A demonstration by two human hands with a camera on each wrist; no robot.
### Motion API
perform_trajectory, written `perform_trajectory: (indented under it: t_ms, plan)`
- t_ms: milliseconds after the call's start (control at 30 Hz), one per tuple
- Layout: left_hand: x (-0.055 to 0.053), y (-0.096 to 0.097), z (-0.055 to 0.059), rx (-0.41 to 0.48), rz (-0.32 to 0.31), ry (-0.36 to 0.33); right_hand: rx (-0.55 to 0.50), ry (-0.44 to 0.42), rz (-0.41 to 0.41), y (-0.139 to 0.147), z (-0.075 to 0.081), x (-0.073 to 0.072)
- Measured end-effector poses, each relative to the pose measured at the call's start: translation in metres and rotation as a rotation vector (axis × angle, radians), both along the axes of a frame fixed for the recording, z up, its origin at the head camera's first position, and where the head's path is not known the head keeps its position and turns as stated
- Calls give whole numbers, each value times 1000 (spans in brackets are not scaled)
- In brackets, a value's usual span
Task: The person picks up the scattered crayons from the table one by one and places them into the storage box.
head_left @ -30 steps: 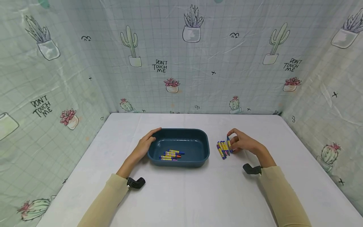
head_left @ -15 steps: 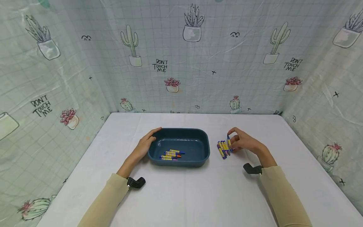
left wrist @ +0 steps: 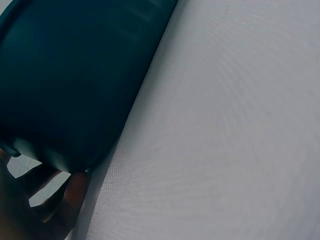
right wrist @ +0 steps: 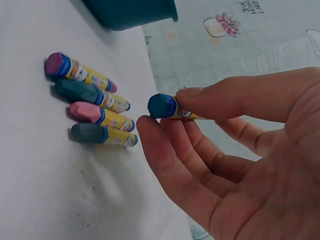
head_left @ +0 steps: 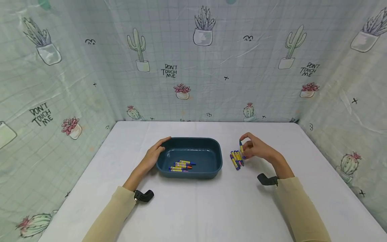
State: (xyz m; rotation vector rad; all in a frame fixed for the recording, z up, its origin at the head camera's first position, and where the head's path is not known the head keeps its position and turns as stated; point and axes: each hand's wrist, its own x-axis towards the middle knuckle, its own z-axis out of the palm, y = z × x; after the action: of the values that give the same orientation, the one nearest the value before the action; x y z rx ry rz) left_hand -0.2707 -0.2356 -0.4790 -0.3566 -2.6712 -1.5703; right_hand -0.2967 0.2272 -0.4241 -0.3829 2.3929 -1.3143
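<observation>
A dark teal plastic basin point(head_left: 189, 175) sits mid-table with several crayons point(head_left: 182, 165) lying at its front left. At the basin's left end my left hand point(head_left: 153, 155) grips the rim; in the left wrist view its fingers point(left wrist: 75, 192) touch the outer wall. My right hand point(head_left: 255, 148) pinches a blue-green crayon point(right wrist: 162, 106) with a yellow wrapper between thumb and fingers, held just above the table. Beside it, several loose crayons point(head_left: 236, 159) lie side by side; purple, pink and dark green tips show in the right wrist view.
A white cloth covers the table point(head_left: 193, 208). Cactus-printed curtains point(head_left: 193, 80) stand behind it and along both sides. A black wrist mount point(head_left: 144, 196) juts from the left sleeve, another mount point(head_left: 267, 179) from the right sleeve.
My right hand has lifted its crayon slightly off the table, up and a little away from the loose crayons. The left hand and basin stay in place.
</observation>
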Motion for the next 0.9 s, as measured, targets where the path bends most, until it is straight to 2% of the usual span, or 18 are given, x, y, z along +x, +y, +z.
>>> perform_trajectory:
  t_ms: [233, 400, 700, 900]
  plan:
    - [3, -1, 0, -4, 4, -7, -5, 24, 24, -9, 7, 3]
    - [1, 0, 1, 2, 0, -1, -25, 45, 46, -13, 14, 2]
    - [0, -1, 0, -2, -7, 5, -18, 63, 135, -40, 36, -4]
    - [1, -1, 1, -5, -9, 4, -12, 52, 210, -65, 57, -9]
